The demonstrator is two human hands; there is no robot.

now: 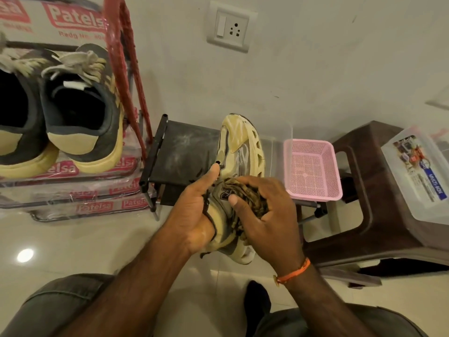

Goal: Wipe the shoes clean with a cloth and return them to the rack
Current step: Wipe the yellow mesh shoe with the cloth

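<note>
The shoe (239, 166) is held mid-frame, toe toward 12 o'clock, above the rack (179, 152). The left hand (194, 212) grips its heel collar; the right hand (264, 210) holds a bunched cloth (245, 193) against its side. Best brace firmly and rub in short strokes.

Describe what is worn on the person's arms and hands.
Both forearms are bare, with no sleeves, gloves or rings visible. The right hand has an orange thread band tied round its wrist. The left hand and its wrist wear nothing.
</note>
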